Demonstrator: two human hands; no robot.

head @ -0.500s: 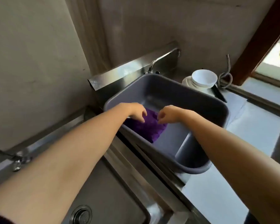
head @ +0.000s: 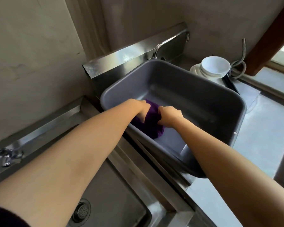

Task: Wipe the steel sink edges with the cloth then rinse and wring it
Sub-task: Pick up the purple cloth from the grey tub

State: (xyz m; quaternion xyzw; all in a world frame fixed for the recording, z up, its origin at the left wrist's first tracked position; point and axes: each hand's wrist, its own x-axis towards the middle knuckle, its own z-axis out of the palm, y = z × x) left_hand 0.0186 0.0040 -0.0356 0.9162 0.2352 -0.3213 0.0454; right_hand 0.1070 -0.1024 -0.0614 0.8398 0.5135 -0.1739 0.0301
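Note:
A purple cloth (head: 152, 126) lies bunched inside a grey plastic basin (head: 208, 99) that stands in the right-hand sink. My left hand (head: 143, 110) grips the cloth's left side with curled fingers. My right hand (head: 170, 117) grips its right side, close beside the left hand. Part of the cloth is hidden under both hands. The steel sink (head: 121, 203) with its drain (head: 81, 210) sits below my left forearm, and its steel edge (head: 154, 171) runs between sink and basin.
A tap (head: 159, 46) rises from the steel backsplash (head: 121, 58) behind the basin. White bowls stacked on a plate (head: 215, 67) and a coiled metal hose (head: 241, 63) stand at the back right. Another tap (head: 7, 156) is at the left. A grey counter (head: 261, 128) lies right.
Both hands have closed in on the cloth and bunched it together; before, it lay more spread out with the hands at its upper edge.

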